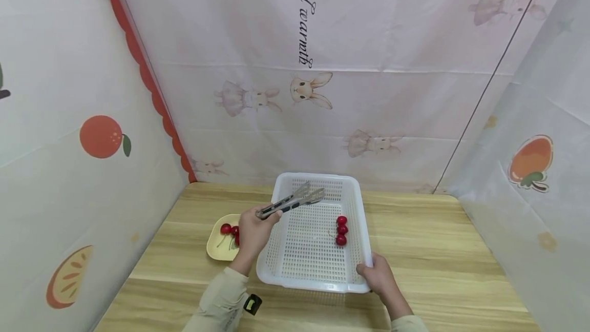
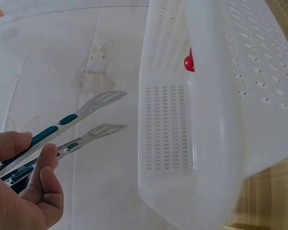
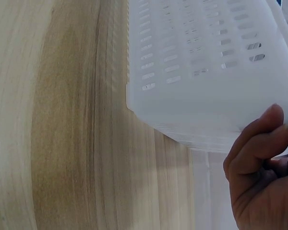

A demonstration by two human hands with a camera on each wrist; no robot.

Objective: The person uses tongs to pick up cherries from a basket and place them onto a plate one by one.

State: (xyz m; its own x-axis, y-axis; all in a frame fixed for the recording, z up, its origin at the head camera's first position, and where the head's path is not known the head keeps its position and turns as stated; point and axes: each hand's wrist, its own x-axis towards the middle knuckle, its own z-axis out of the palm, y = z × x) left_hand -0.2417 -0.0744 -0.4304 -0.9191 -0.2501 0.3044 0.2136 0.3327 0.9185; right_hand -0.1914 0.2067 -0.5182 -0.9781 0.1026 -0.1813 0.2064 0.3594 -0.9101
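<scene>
My left hand (image 1: 254,232) grips metal tongs (image 1: 295,203) with dark inserts on the handles, held above the left side of a white perforated basket (image 1: 318,287). In the left wrist view the tips of the tongs (image 2: 103,99) stand apart with nothing between them. With thumb and curled fingers, my right hand (image 1: 379,274) holds the basket's near right corner. Three red cherries (image 1: 341,229) lie in a row in the right part of the basket. Left of it, a pale yellow plate (image 1: 216,252) bears more cherries (image 1: 225,228), partly hidden by my left hand.
The wooden table (image 1: 428,255) runs back to a printed cloth (image 1: 392,101) hung behind it. Side cloths (image 1: 55,178) with fruit pictures border the table on the left and right. The basket (image 3: 201,105) shows its slotted outer wall in the right wrist view.
</scene>
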